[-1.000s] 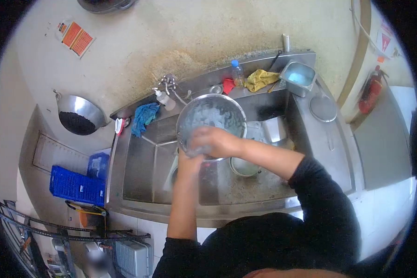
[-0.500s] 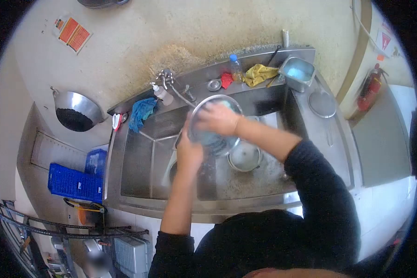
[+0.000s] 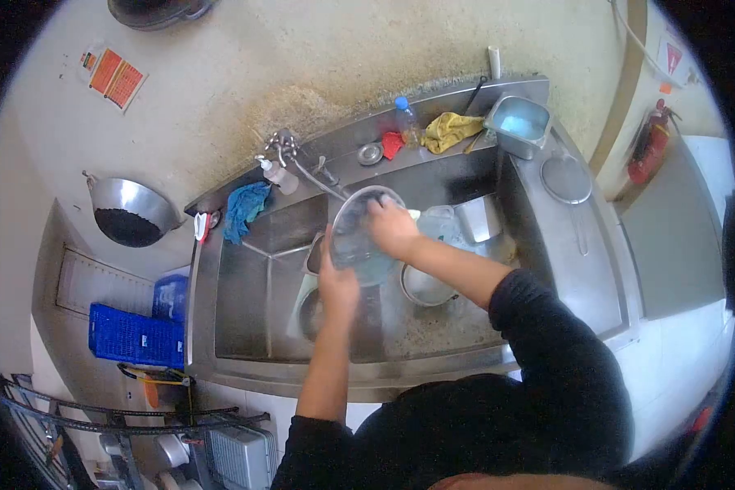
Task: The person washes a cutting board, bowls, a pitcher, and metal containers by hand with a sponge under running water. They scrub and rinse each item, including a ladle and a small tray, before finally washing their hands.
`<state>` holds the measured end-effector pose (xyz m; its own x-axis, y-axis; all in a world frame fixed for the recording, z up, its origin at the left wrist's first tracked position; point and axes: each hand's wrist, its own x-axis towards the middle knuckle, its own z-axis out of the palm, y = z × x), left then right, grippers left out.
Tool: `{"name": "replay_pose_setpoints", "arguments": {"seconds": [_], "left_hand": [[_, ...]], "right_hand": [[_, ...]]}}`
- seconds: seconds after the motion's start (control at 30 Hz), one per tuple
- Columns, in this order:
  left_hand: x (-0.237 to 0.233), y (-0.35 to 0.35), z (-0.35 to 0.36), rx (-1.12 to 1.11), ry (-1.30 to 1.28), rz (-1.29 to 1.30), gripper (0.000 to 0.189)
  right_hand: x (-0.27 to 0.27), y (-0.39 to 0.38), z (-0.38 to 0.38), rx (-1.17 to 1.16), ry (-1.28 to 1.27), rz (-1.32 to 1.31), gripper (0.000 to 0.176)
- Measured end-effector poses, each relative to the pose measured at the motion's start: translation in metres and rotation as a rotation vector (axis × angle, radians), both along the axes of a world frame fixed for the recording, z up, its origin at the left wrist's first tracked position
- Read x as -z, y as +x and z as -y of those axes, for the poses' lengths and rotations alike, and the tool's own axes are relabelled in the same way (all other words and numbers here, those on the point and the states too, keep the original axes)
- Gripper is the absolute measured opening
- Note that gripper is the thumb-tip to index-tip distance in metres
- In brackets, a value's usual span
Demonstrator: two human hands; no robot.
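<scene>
Gripping by its near left edge, with the fingers of the left hand (image 3: 337, 287) curled around it, a round silver metal bowl (image 3: 352, 247), steeply tilted above the brushed-steel sink (image 3: 245, 318). With the right hand (image 3: 395, 230) inside the same bowl, fingers bent toward the inner wall near the far rim; cannot tell how far closed, or whether around the dark patch at their tips. Low inside the bowl, a bluish-green tint, too blurred to name. Just below and right of it, in the sink, a round pale metal pot (image 3: 423, 297), partly hidden by the right forearm, contents unclear. Beyond the forearm, also in the sink, a rectangular silver steel pan (image 3: 479, 219). Along the back ledge, a translucent pump bottle (image 3: 281, 178) with a white top, then a clear plastic bottle (image 3: 407, 126) with a blue cap, then a crumpled yellow cloth (image 3: 451, 131). At the far right corner, a squarish steel container (image 3: 521, 149) with pale blue liquid (image 3: 521, 126) inside. Near it, on the steel tabletop (image 3: 600, 278), a round mesh strainer (image 3: 567, 180).
</scene>
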<state>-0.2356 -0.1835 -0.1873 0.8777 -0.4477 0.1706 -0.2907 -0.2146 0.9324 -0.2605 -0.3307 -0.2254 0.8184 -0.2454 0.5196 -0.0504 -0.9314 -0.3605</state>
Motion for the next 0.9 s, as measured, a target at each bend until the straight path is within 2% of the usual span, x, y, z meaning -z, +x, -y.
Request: {"name": "replay_pose_setpoints", "arguments": {"seconds": [0.03,0.07,0.1,0.13,0.17,0.2,0.23,0.3,0.37,0.4,0.43,0.47,0.5,0.53,0.57,0.6,0.63,0.67,0.73,0.8,0.83,0.9], "left_hand": [[0.004,-0.004,0.006,-0.012,-0.042,-0.029,0.075],[0.008,-0.007,0.008,-0.021,-0.077,-0.064,0.075],[0.016,0.000,0.010,0.033,-0.005,0.085,0.078],[0.023,0.007,0.009,0.030,-0.005,0.076,0.078],[0.017,0.008,0.010,0.007,-0.104,0.109,0.077],[0.014,0.010,0.009,-0.019,-0.198,0.137,0.076],[0.014,0.021,0.000,-0.018,-0.089,0.304,0.077],[0.014,0.021,-0.010,-0.074,0.001,0.207,0.072],[0.028,0.033,-0.022,-0.114,0.068,0.129,0.067],[0.045,0.046,-0.034,-0.247,0.101,0.115,0.066],[0.059,0.060,-0.046,-0.384,0.133,0.102,0.065],[0.066,0.074,-0.061,-0.395,-0.029,0.106,0.058],[0.065,0.084,-0.075,-0.480,-0.092,-0.038,0.057],[0.073,0.098,-0.093,-0.504,-0.078,-0.042,0.057],[0.087,0.113,-0.114,-0.524,-0.178,-0.078,0.056],[0.096,0.122,-0.132,-0.546,-0.279,-0.105,0.056],[0.098,0.124,-0.143,-0.630,-0.119,-0.120,0.057],[0.118,0.134,-0.162,-0.658,-0.106,-0.112,0.057],[0.180,0.156,-0.201,-0.561,-0.181,-0.351,0.053],[0.206,0.153,-0.209,-0.833,0.122,-0.692,0.050],[0.222,0.153,-0.213,-0.849,0.141,-0.731,0.048],[0.278,0.157,-0.232,-0.857,0.177,-0.791,0.045]], "right_hand": [[-0.012,0.003,0.001,0.003,-0.043,-0.003,0.031],[-0.016,0.007,-0.007,0.006,-0.038,-0.011,0.031],[-0.017,0.011,-0.017,-0.033,0.061,0.098,0.033],[-0.016,0.013,-0.024,-0.077,0.156,0.208,0.035],[-0.007,0.011,-0.030,-0.220,0.218,0.244,0.039],[0.006,0.013,-0.030,-0.224,0.230,0.226,0.039],[0.020,0.015,-0.027,-0.357,0.145,0.127,0.040],[0.035,0.007,-0.011,-0.543,-0.009,-0.121,0.042],[0.039,-0.008,0.017,-0.557,-0.021,-0.171,0.041],[0.046,-0.018,0.031,-0.566,-0.056,-0.194,0.040],[0.064,-0.028,0.043,-0.473,0.071,-0.239,0.039],[0.090,-0.037,0.057,-0.386,0.191,-0.281,0.038],[0.133,-0.044,0.073,-0.257,0.305,-0.496,0.039],[0.144,-0.063,0.075,-0.131,0.411,-0.619,0.044],[0.186,-0.075,0.085,-0.118,0.403,-0.891,0.048],[0.197,-0.093,0.080,-0.179,0.455,-0.816,0.049],[0.237,-0.108,0.080,-0.147,0.491,-0.872,0.049],[0.272,-0.113,0.075,-0.109,0.524,-0.929,0.049],[0.268,-0.117,0.054,-0.006,0.698,-1.000,0.048],[0.288,-0.119,0.040,-0.093,0.692,-0.949,0.048],[0.300,-0.121,0.038,-0.162,0.681,-0.889,0.047],[0.309,-0.118,0.038,-0.160,0.730,-0.943,0.047]]}}
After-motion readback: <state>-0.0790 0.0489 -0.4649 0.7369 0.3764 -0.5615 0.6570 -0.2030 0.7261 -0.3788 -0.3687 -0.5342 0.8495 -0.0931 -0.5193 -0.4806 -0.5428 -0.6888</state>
